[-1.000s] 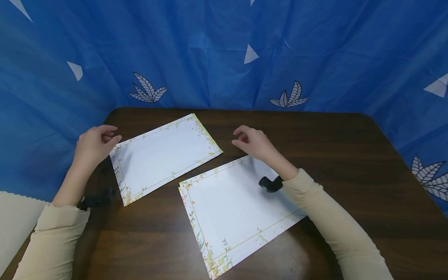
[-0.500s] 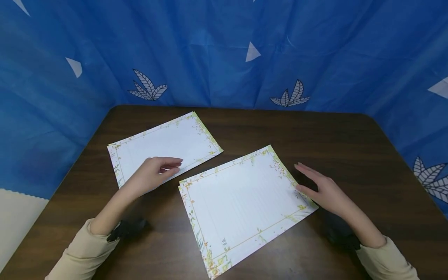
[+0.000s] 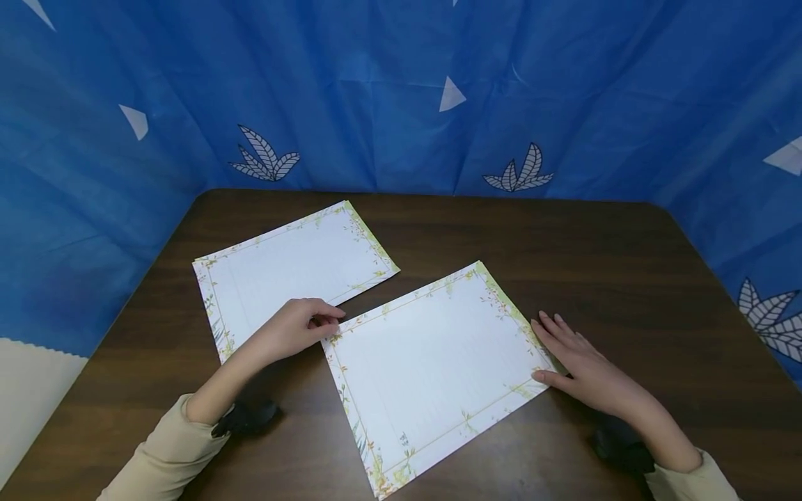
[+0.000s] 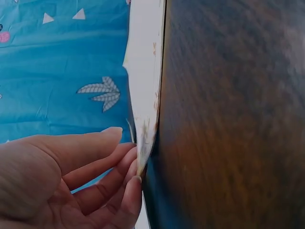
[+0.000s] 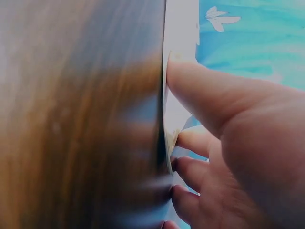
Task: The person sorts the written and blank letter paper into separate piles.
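Note:
Two stacks of white paper sheets with floral borders lie on the dark wooden table, both slanted. My left hand (image 3: 294, 330) touches the upper left corner of the near stack (image 3: 438, 376), its fingers loosely bent. In the left wrist view the sheets (image 4: 145, 57) appear nearly edge-on, with the fingertips (image 4: 132, 191) against their corner. Along the near stack's right edge, my right hand (image 3: 589, 372) rests with extended fingers, the thumb near its lower right corner. The right wrist view has the thumb (image 5: 190, 81) against the sheets' edge. The far stack (image 3: 282, 257) lies partly behind my left hand.
The brown table (image 3: 564, 257) continues to the right and behind the stacks. A blue patterned curtain (image 3: 376, 97) hangs behind its back edge. A white surface (image 3: 31, 396) shows at the far left. Dark wrist cameras sit under both wrists.
Both hands have left the far stack's left corner and the near stack's top, coming to the near stack's left corner and right edge. Its right corner has shifted slightly left.

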The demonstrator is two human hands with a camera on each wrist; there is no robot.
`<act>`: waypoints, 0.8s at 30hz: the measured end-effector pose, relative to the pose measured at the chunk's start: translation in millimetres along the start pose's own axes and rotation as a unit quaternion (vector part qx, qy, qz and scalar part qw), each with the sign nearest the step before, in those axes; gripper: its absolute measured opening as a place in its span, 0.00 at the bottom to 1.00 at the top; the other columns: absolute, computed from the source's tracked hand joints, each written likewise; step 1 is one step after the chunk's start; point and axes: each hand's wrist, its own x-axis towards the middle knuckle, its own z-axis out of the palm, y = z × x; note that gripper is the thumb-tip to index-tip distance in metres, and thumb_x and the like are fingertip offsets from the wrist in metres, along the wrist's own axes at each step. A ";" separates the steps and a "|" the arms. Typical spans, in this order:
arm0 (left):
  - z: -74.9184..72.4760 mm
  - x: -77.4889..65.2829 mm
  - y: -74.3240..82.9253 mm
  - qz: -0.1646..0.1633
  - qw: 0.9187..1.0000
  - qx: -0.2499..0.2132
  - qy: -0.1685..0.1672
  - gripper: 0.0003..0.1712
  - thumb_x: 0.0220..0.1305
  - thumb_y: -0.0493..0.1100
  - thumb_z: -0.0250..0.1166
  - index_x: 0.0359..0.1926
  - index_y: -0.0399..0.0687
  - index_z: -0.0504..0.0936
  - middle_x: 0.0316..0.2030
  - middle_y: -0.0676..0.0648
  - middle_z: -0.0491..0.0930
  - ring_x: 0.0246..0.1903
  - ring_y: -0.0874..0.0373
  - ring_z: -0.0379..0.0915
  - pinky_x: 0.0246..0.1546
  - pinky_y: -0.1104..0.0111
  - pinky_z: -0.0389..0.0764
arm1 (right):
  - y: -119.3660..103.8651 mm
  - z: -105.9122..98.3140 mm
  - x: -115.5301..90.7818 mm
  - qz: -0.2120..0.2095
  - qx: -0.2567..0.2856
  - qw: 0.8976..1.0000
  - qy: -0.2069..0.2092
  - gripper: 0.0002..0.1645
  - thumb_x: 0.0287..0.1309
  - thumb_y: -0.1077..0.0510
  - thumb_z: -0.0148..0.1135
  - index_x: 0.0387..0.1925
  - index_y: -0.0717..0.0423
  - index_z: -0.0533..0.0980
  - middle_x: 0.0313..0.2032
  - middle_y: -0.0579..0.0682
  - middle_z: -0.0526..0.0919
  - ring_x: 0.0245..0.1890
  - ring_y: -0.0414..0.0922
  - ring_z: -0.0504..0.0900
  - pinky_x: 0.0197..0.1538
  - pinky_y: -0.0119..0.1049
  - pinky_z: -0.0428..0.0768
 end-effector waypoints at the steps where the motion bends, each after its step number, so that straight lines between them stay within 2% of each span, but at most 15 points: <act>1: 0.7 0.3 -0.1 0.004 1.000 0.001 0.000 0.13 0.60 0.34 0.64 0.46 0.33 0.81 0.30 0.54 0.77 0.29 0.61 0.73 0.30 0.68 0.76 | 0.5 0.5 -0.2 0.000 -0.002 1.000 0.000 0.49 0.59 0.44 0.60 0.71 0.62 0.49 0.70 0.64 0.45 0.68 0.61 0.38 0.60 0.66 0.45; 6: 1.8 -0.1 -1.0 0.017 1.000 0.004 -0.011 0.13 0.54 0.37 0.70 0.41 0.35 0.83 0.27 0.55 0.73 0.27 0.61 0.69 0.28 0.69 0.74 | 0.7 1.2 -0.9 -0.003 -0.003 1.000 0.005 0.48 0.59 0.44 0.60 0.71 0.62 0.50 0.69 0.65 0.45 0.68 0.62 0.38 0.60 0.65 0.45; 10: 1.5 -1.4 -1.7 -0.004 0.999 -0.032 -0.039 0.11 0.52 0.40 0.72 0.36 0.40 0.81 0.25 0.54 0.72 0.25 0.60 0.68 0.28 0.69 0.74 | 0.7 0.9 -0.9 -0.003 0.002 1.000 0.006 0.48 0.59 0.44 0.60 0.70 0.62 0.50 0.70 0.64 0.45 0.68 0.62 0.38 0.60 0.66 0.45; 15: 1.1 -1.3 -2.0 -0.038 0.995 -0.075 -0.057 0.08 0.54 0.40 0.71 0.32 0.43 0.80 0.22 0.54 0.74 0.22 0.60 0.69 0.27 0.69 0.74 | 0.9 1.2 -0.5 -0.006 0.004 1.000 0.008 0.48 0.59 0.45 0.60 0.70 0.63 0.51 0.70 0.64 0.45 0.68 0.62 0.38 0.60 0.66 0.45; 21: 2.4 -0.8 -7.6 -0.056 0.990 -0.108 -0.070 0.06 0.58 0.40 0.68 0.27 0.43 0.82 0.14 0.54 0.70 0.15 0.62 0.59 0.18 0.71 0.63 | 1.4 2.2 -0.8 -0.005 0.003 1.000 0.009 0.48 0.59 0.45 0.60 0.71 0.62 0.50 0.70 0.64 0.45 0.68 0.61 0.38 0.60 0.67 0.45; 24: 0.9 -1.5 -10.5 -0.049 0.990 -0.113 -0.063 0.06 0.60 0.40 0.66 0.30 0.42 0.84 0.19 0.54 0.75 0.18 0.62 0.65 0.21 0.70 0.69 | 2.0 3.1 -1.0 -0.005 0.002 1.000 0.012 0.48 0.59 0.45 0.60 0.71 0.61 0.50 0.70 0.64 0.45 0.68 0.61 0.38 0.60 0.67 0.45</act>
